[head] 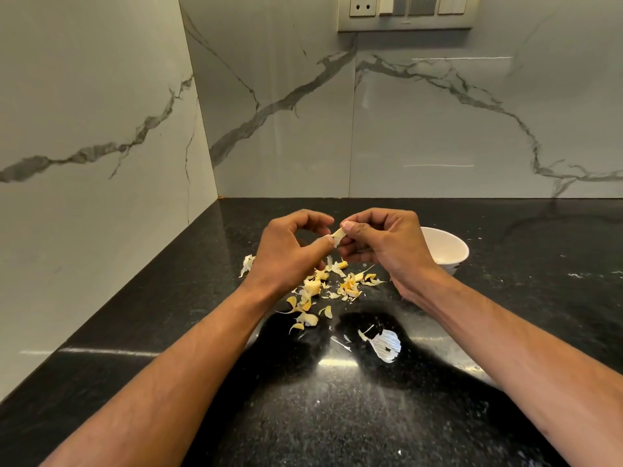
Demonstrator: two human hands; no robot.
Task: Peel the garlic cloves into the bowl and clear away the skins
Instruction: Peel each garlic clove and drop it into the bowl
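Two hands are in view, the left hand [290, 251] and the right hand [387, 247], with two bare forearms running to the bottom corners of the frame. One clove [338, 234] sits between the two grips at the frame's centre. One white bowl [448, 249] stands right of centre. One black tabletop [505, 332] fills the lower half. The yellowish skins [313, 291] below the hands are too many and too overlapped to count exactly; well over a dozen scraps. One larger white papery skin [386, 345] lies lower centre. One switch plate [404, 10] is at the top, with one socket visible on it.
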